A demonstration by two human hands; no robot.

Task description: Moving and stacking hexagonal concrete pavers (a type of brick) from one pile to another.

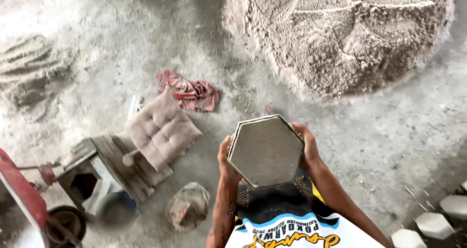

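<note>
Left hand [224, 156]: fingers curled round the left edge of a hexagonal mould [265, 150], closed on it. Right hand [307, 145]: fingers wrapped over the right edge, closed on the same mould. Mould is held by both hands in front of the torso, above the floor, flat grey filled face toward the camera, pale rim visible along 6 sides.

Below and left of the mould: a rounded lump [188, 206] on the ground. Further left: low wooden bench [121, 165] with a beige tufted cushion [162, 129] on top. Red patterned cloth [190, 93] lies just beyond the cushion. Large sand heap [340, 34] at upper right. Pale hexagonal blocks [433, 223] in the lower right corner, well apart from the hands.
</note>
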